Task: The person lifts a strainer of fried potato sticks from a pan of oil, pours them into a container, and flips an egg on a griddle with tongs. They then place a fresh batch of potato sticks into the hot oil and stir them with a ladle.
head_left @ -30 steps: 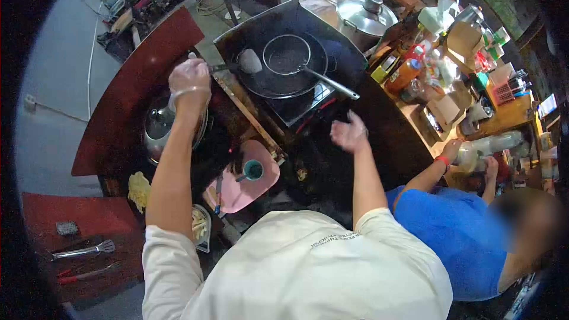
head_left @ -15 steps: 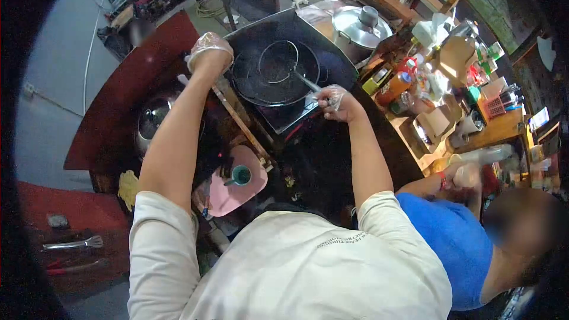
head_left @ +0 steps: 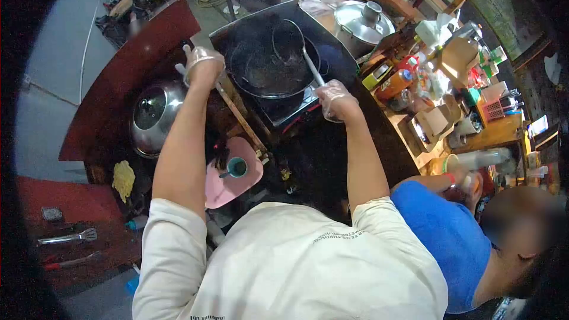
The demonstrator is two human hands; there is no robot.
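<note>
My right hand (head_left: 336,101), in a clear plastic glove, is wrapped round the pale handle of a round wire skimmer (head_left: 312,65). The skimmer's hoop tilts over the far right side of a dark wok (head_left: 261,90), whose contents are dark and hard to make out. The wok sits on a stove (head_left: 281,117) with a metal shield behind. My left hand (head_left: 205,65), also gloved, is left of the wok with its fingers curled. Pale ends stick out beside it, but what it holds is hidden.
A lidded steel pot (head_left: 157,133) stands on the left, and another pot (head_left: 363,21) at the back right. A green mug (head_left: 237,168) rests on a pink board (head_left: 252,181). Bottles and boxes crowd the right-hand table (head_left: 424,157). A person in blue (head_left: 441,243) works at my right.
The skimmer's hoop has risen and shifted right toward the wok's far rim, its handle steeper. My right hand has moved slightly right and down. My left hand has shifted left and down.
</note>
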